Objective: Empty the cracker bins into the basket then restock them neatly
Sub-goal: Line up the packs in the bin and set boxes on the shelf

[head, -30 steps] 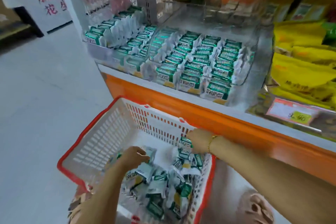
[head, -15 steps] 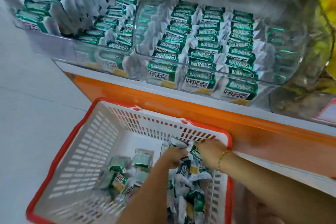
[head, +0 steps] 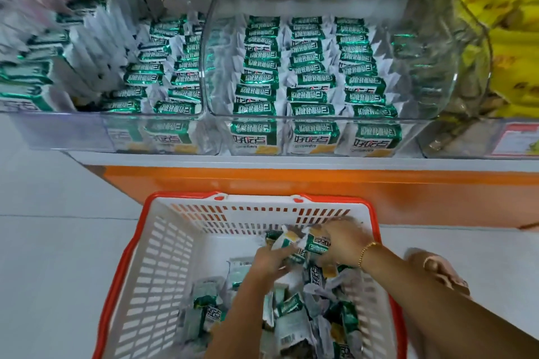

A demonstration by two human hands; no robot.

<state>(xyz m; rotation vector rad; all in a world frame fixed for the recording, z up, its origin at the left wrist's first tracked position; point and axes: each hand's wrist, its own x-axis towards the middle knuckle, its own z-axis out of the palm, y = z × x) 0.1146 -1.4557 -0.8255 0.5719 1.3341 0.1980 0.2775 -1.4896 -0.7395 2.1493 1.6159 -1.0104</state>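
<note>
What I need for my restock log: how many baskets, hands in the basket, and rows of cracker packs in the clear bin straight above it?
Basket: 1
Hands, left hand and right hand: 2
Rows of cracker packs in the clear bin: 3
Total: 6

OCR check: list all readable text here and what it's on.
"好吃点", large white characters, seemingly inverted, on green-and-white foil cracker packets fronting the clear plastic bin.
Smaller print on those packets: too blurred.
Same logo, partly visible, on loose packets in the red-rimmed white plastic basket.
Red-bordered shelf tag: blurred.
Yellow bags: unreadable.
</note>
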